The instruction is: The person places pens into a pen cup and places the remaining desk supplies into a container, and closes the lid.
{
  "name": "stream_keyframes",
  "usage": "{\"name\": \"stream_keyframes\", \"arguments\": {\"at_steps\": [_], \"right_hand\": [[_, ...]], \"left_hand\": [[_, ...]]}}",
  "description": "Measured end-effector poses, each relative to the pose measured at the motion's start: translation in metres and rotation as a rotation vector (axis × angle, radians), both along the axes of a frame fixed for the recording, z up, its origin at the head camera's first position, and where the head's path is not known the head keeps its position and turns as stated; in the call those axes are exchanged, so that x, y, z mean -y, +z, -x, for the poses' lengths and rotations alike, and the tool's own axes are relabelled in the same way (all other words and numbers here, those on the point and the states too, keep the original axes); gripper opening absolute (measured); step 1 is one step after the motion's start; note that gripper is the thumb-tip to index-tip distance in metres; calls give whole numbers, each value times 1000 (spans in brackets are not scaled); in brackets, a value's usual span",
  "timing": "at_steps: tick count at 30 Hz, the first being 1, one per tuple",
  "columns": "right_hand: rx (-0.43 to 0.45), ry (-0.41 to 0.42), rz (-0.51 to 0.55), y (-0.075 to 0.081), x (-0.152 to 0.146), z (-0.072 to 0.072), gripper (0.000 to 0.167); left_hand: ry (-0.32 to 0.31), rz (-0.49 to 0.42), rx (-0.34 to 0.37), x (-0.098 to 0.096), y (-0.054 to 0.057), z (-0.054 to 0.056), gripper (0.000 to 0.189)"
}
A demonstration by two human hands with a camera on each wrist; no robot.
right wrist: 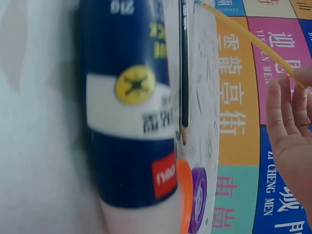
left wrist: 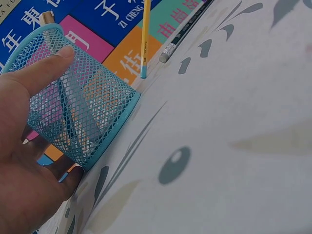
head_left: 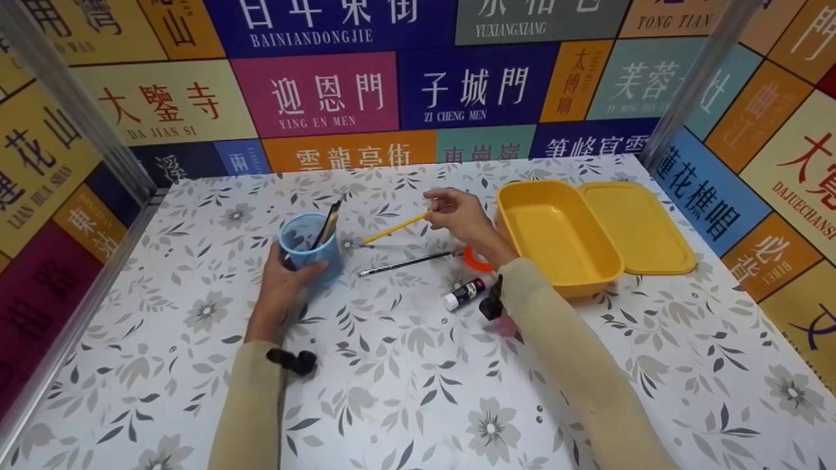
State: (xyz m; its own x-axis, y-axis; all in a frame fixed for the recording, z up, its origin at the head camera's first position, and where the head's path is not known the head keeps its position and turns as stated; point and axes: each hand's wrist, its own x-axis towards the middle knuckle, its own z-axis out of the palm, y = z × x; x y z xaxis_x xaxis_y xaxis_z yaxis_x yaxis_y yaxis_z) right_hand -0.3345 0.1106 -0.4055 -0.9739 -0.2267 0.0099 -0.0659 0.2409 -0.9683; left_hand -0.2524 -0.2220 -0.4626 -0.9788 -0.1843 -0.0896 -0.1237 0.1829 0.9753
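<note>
Tabletop (head_left: 366,418) in white with gray leaves and flowers, backed by colored panels (head_left: 326,91) of Chinese lettering. To the left of the light-blue mesh pencil cup, left hand (head_left: 281,284), curled around the wall with thumb along the near side. Within that grip, light-blue mesh pencil cup (left wrist: 92,102) itself, roughly upright, base on or just above the tabletop, hard to tell which. Inside the cup, leaning toward its right rim: slim dark stick (head_left: 324,224) and tan stick (head_left: 332,226), exact kinds unclear. Just right of the cup, yellow pencil (head_left: 395,228), teal end toward the cup, slanting up and away from it. Also right of the cup, lying on the tabletop: dark pencil (head_left: 405,264), eraser toward the cup, sharpened point away. Farther right of the cup: right hand (head_left: 460,212), nearly closed, pinching the yellow pencil's far end between thumb and fingertips. Right of the cup and nearer the wearer, Deli glue stick (head_left: 467,292) on its side, white end toward the cup. Similarly far right of the cup, orange ring (head_left: 480,259), partly hidden, and purple tape roll (right wrist: 198,175). Well right of the cup, uncovered yellow plastic container (head_left: 562,241); farthest from the cup, yellow lid (head_left: 643,228), lying flat.
</note>
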Motion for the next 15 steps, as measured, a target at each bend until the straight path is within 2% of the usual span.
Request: {"name": "stream_keyframes", "arguments": {"at_steps": [8,15], "right_hand": [[-10,-25,182,0,8,-8,36],[-10,-38,371,6,16,-14,27]], "left_hand": [[-19,-32,5,0,-1,-1,103],[-15,-43,-28,-1,-2,0,100]]}}
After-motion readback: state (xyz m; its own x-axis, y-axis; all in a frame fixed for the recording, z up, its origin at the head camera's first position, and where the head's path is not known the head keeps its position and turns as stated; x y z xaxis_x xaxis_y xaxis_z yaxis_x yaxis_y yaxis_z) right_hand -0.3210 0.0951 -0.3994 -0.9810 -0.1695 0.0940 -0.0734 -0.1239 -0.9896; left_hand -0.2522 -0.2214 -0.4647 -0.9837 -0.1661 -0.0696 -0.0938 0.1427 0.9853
